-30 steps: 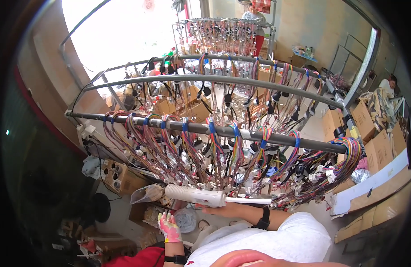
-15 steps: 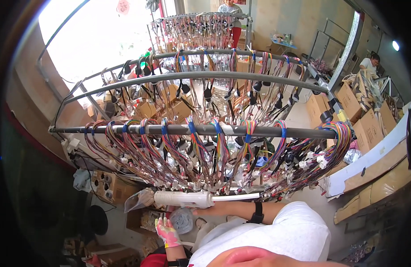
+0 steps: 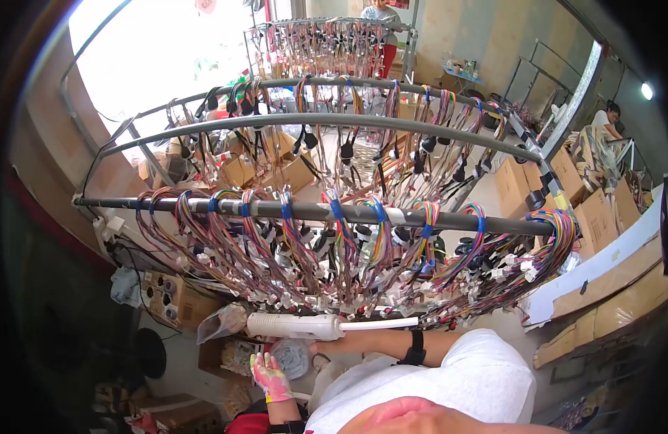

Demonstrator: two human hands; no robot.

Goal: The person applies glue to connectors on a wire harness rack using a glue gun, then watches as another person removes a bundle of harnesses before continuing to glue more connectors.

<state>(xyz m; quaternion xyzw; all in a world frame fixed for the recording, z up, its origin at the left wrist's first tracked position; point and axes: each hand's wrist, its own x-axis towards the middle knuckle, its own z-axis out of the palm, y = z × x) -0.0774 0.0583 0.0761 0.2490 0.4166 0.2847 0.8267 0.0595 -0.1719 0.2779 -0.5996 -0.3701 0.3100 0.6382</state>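
A white glue gun (image 3: 294,326) with a white glue stick (image 3: 381,323) out of its back end is held level below the wire bundles. My right hand (image 3: 319,346) is under the gun's body at the end of my bare forearm, closed on its hidden handle; the fingers barely show. Lower left, my left hand (image 3: 271,378), in a stained pink, white and yellow glove, is open with fingers stretched and nothing in it. Above the gun, wire bundles (image 3: 337,224) tied with blue tape hang from a grey rail (image 3: 305,210), white connectors at their lower ends.
Behind the front rail, further curved rails (image 3: 312,121) carry dark plugs and wires. Cardboard boxes (image 3: 173,300) stand lower left, with a clear bag (image 3: 224,322) beside the gun's nozzle. More boxes (image 3: 598,220) are at right. One person (image 3: 381,14) stands far back; another (image 3: 606,119) works at right.
The view has shifted slightly, so the front rail now slopes down to the right. Both hands and the glue gun hold nearly the same place.
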